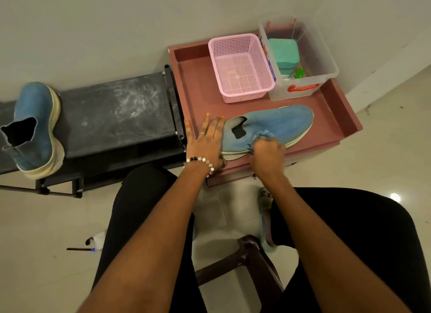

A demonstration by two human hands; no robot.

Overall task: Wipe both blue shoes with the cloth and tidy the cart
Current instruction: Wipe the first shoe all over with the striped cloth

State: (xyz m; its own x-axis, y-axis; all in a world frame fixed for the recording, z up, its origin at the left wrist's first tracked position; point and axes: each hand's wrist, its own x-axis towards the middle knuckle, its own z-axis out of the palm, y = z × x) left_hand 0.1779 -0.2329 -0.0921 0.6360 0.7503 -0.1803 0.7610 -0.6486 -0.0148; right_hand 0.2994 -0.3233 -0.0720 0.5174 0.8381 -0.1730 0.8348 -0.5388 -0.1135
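Two blue shoes with off-white soles, a dusky-pink cart, a pink mesh basket, a possibly blue cloth

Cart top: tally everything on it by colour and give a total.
Blue: 2, the shoe and the cloth
Pink: 1, the basket
Clear: 1, the storage box
Total: 4

Shoe on cart, before basket; bench left.

Home interior, pale tiled floor, plain wall, black shoe rack, plastic storage baskets
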